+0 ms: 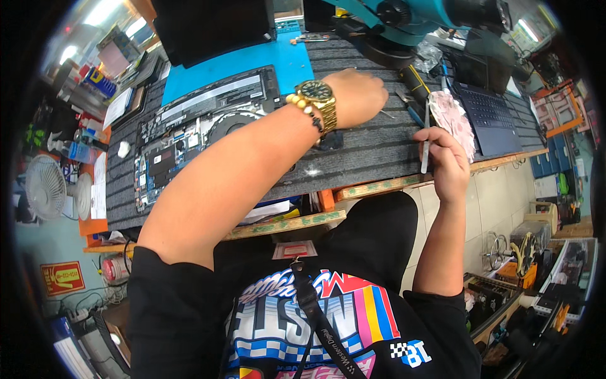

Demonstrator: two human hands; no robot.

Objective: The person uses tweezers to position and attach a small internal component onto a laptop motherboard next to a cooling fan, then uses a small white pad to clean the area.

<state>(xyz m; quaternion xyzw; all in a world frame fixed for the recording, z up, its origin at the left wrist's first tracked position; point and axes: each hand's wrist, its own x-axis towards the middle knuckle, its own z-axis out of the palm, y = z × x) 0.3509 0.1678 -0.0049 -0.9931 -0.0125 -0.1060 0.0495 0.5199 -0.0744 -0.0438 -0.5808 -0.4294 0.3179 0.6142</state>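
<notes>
My left hand (360,95) reaches across the grey ribbed mat (353,165), fingers curled downward near pliers (410,108) and a thin metal piece (387,114); what they hold is hidden. My left forearm crosses over an opened laptop (165,151) with exposed boards, partly covering it and a dark item beside my wrist. My right hand (442,158) grips silver tweezers (425,151) upright beside a crumpled pink patterned sheet (451,117) at the mat's right.
A blue mat (189,82) lies beneath a black screen (208,28). A teal microscope (404,19) overhangs the back. A dark laptop (489,114) sits right. A fan (45,184) and spray bottles (79,150) stand left. The wooden bench edge (372,187) runs before me.
</notes>
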